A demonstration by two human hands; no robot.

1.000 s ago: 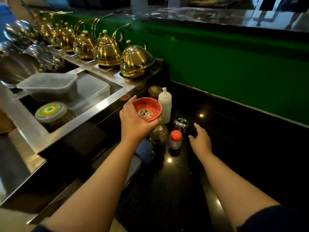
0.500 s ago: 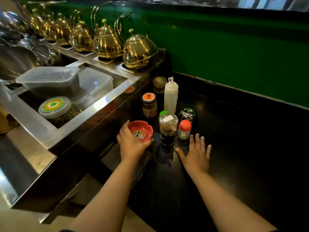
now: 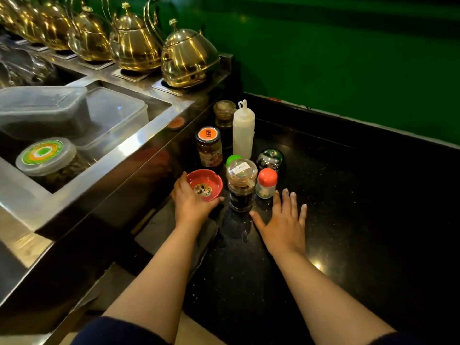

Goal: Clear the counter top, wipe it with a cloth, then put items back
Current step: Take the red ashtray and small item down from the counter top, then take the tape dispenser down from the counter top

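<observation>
Glossy red bowl, round with notched rim, mouth up, sits at near left of the jar cluster on the black speckled surface; left hand fingers wrapped around its near side. Right hand flat on the surface, fingers spread, gripping nothing. White squeeze bottle upright behind. Brass kettles far left, green wall beyond.
</observation>
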